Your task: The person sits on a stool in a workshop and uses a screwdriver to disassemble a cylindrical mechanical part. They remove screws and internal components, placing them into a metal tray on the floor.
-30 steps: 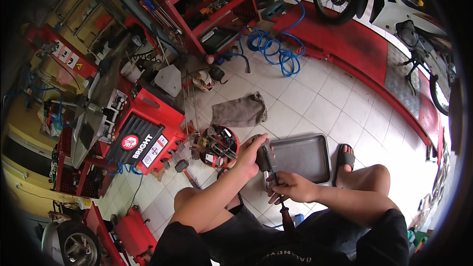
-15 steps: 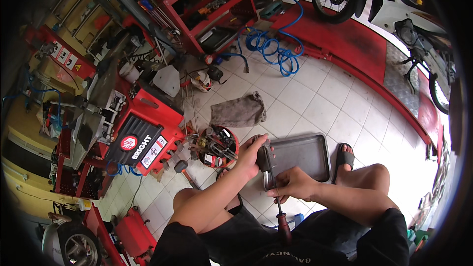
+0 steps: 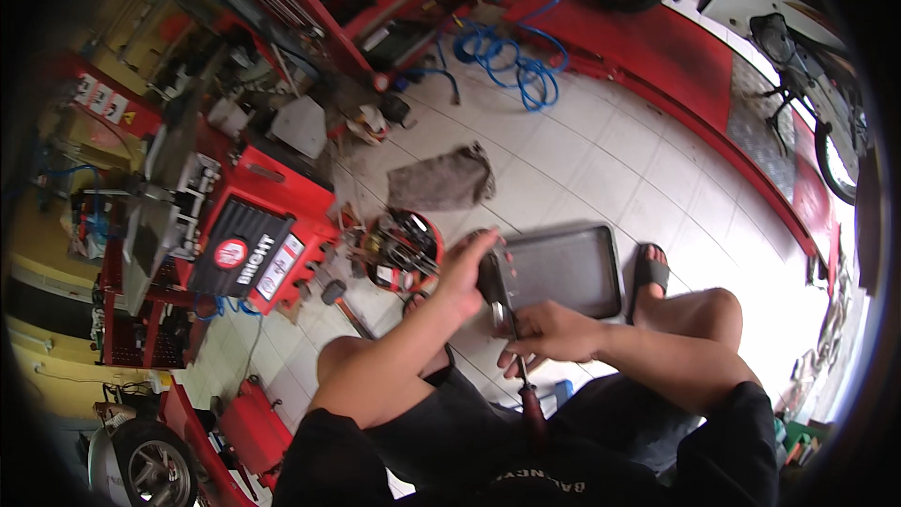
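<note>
My left hand (image 3: 472, 268) is closed around a dark, rounded part (image 3: 490, 286) with a shiny metal end, held above the near left corner of a grey metal tray (image 3: 615, 272). I cannot make out what kind of part it is. A screwdriver with a dark red handle (image 3: 532, 408) has its shaft lined up with this part, and its handle points toward my lap. My right hand (image 3: 554, 330) is closed on the screwdriver's shaft, its fingers slightly blurred. Where the shaft's tip ends is hidden by the part and my fingers.
A round red container (image 3: 435, 249) full of tools stands left of the tray, with a hammer (image 3: 347, 305) beside it. Beyond lie a grey rag (image 3: 441, 178) and a coiled blue hose (image 3: 526, 70). A red machine (image 3: 272, 188) stands left; a motorcycle (image 3: 788, 47) is on a red lift.
The view has shifted, so the surroundings sit a little higher and further left. Both hands still hold the part and the screwdriver; my right fingers have changed position slightly on the shaft.
</note>
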Demonstrator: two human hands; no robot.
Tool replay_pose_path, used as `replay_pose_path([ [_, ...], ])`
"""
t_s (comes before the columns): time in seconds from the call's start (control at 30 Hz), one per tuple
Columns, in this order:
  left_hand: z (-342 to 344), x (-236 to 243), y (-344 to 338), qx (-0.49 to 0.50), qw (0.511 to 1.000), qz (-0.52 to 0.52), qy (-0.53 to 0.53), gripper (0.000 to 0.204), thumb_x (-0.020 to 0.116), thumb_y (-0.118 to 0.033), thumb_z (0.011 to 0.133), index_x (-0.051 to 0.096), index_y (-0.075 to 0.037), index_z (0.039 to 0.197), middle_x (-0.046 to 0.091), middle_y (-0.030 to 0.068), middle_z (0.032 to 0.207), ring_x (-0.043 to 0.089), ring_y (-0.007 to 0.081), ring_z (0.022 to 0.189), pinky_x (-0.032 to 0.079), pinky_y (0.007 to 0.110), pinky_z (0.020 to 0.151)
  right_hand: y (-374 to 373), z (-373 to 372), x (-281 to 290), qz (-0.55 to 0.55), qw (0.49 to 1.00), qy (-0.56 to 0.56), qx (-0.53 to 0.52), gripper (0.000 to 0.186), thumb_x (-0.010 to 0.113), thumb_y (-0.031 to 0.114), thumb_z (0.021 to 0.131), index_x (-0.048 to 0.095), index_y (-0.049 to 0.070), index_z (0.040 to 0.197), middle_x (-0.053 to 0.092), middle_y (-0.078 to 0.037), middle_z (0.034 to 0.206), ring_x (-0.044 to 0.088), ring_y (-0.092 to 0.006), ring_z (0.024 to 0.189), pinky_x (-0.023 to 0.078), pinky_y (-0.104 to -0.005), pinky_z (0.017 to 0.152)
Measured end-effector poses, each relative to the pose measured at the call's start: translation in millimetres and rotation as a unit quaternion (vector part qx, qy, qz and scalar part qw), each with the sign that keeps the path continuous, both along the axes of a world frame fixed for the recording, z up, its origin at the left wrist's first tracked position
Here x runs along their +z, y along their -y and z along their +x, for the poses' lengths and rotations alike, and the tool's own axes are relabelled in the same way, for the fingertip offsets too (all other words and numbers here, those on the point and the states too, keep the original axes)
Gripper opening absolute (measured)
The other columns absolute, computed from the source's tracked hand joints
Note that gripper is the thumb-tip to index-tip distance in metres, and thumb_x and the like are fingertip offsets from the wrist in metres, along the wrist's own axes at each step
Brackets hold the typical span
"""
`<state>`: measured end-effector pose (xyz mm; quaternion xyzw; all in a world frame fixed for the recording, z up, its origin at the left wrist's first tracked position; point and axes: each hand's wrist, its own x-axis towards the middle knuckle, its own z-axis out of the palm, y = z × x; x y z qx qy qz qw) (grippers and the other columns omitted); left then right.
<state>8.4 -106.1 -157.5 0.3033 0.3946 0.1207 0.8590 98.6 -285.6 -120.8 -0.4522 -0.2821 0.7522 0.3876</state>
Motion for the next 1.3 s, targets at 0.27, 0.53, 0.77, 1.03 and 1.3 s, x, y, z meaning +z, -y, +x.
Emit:
replay_pose_path([
  [0.27, -0.1, 9.7, -6.1, 0.009, 1.0, 0.019, 0.008, 0.022, 0.069, -0.024, 0.094, 0.06, -0.009, 0.108, 0.065, 0.0067, 0.102, 0.066, 0.0248, 0.088, 0.056, 0.049, 0.078, -3.8, -1.1, -0.2, 0.063, 0.98, 0.188, 0.013, 0.038, 0.068, 0.028, 0.098, 0.059, -0.006, 0.114, 0.067, -0.009, 0.085, 0.072, -0.0178, 0.09, 0.059, -0.0318, 0.076],
  [0.53, 3.3, 18.1, -3.8, -0.001, 0.997, 0.074, 0.029, 0.02, 0.07, -0.024, 0.095, 0.062, -0.009, 0.106, 0.065, 0.0065, 0.101, 0.065, 0.0243, 0.088, 0.056, 0.048, 0.077, 0.9, 4.0, 5.5, 0.016, 1.0, 0.004, -0.019, 0.034, 0.061, 0.016, 0.099, 0.056, -0.005, 0.125, 0.071, -0.013, 0.096, 0.072, -0.0201, 0.087, 0.058, -0.0314, 0.075],
  [0.77, 4.5, 21.2, -5.0, 0.025, 0.999, 0.044, 0.013, 0.022, 0.072, -0.024, 0.093, 0.061, -0.008, 0.104, 0.064, 0.006, 0.099, 0.065, 0.0224, 0.084, 0.057, 0.046, 0.072, -4.4, 8.7, 11.6, 0.079, 0.961, 0.264, 0.03, 0.027, 0.063, 0.016, 0.098, 0.063, -0.006, 0.114, 0.07, -0.01, 0.077, 0.072, -0.019, 0.076, 0.056, -0.0306, 0.067],
  [1.03, 5.5, 18.6, -4.3, 0.016, 0.999, 0.045, 0.024, 0.023, 0.074, -0.023, 0.092, 0.061, -0.008, 0.103, 0.064, 0.0058, 0.097, 0.065, 0.0221, 0.083, 0.057, 0.046, 0.071, 6.8, 0.8, 5.1, 0.022, 0.998, -0.004, -0.062, 0.04, 0.062, 0.016, 0.098, 0.053, -0.005, 0.132, 0.07, -0.013, 0.091, 0.073, -0.0192, 0.077, 0.058, -0.0319, 0.069],
  [1.3, 5.1, 12.7, -12.7, 0.008, 1.0, 0.024, 0.012, 0.023, 0.07, -0.025, 0.094, 0.06, -0.01, 0.109, 0.065, 0.007, 0.102, 0.065, 0.0248, 0.088, 0.056, 0.049, 0.078, 1.4, 14.9, -3.2, 0.133, 0.943, 0.306, -0.001, 0.038, 0.069, 0.027, 0.096, 0.065, -0.008, 0.112, 0.069, -0.01, 0.074, 0.071, -0.019, 0.073, 0.059, -0.0332, 0.069],
])
